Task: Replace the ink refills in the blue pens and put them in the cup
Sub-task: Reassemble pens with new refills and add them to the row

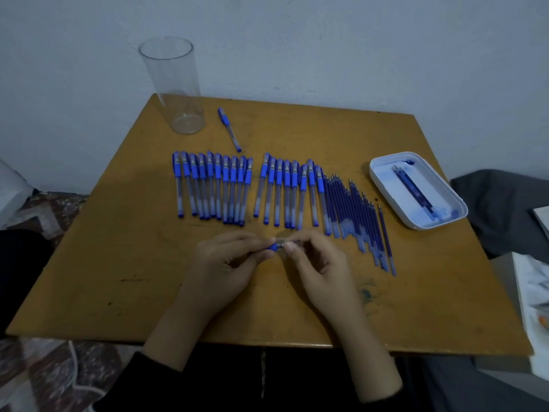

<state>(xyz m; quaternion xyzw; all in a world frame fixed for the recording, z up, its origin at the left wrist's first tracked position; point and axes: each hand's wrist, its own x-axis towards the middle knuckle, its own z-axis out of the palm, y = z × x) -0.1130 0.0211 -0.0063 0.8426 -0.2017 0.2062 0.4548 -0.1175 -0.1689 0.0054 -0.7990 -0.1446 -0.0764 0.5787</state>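
Over the brown wooden table (pixel 118 263), the left hand (pixel 225 263) and right hand (pixel 318 266) pinch one blue plastic pen (pixel 273 248) at six o'clock, with the tall clear cup (pixel 175 84) at eleven.

Clear glossy plastic cup (pixel 175 87), scuffed matt wooden table (pixel 124 233), smooth white plastic tray (pixel 383 173).
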